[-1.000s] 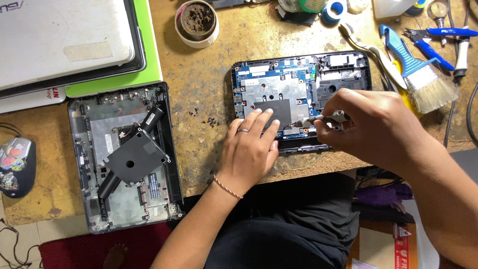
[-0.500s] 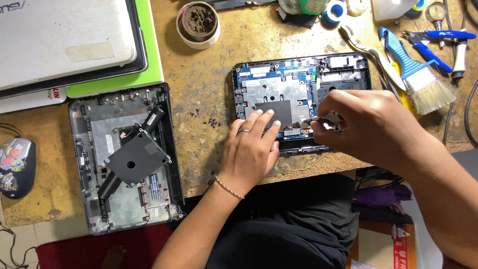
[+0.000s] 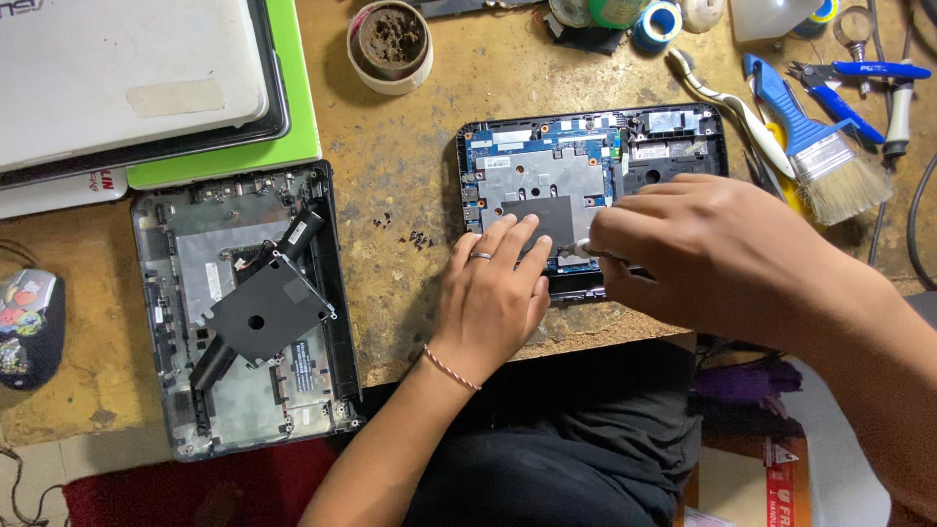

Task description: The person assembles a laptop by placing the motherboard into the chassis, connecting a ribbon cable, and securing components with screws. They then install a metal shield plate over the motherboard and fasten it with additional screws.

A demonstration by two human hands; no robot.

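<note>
Bare forearms, silver ring (image 3: 481,256), thin red-white wrist bracelet (image 3: 451,368), dark trousers (image 3: 547,439)

A worn brown counter (image 3: 400,171) carries an opened laptop base (image 3: 586,176), a second stripped chassis (image 3: 244,312), stacked closed laptops (image 3: 127,78), a grimy round tin (image 3: 390,44), a blue-handled brush (image 3: 815,146), pliers (image 3: 849,83) and tape rolls (image 3: 656,21).

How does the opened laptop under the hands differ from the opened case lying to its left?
The opened laptop shows a blue circuit board with a metal plate; the opened case is mostly a grey shell with a loose black bracket. The left hand and right hand rest on the laptop; the case lies untouched. Both are dark-framed and sit on the worn workbench.
</note>
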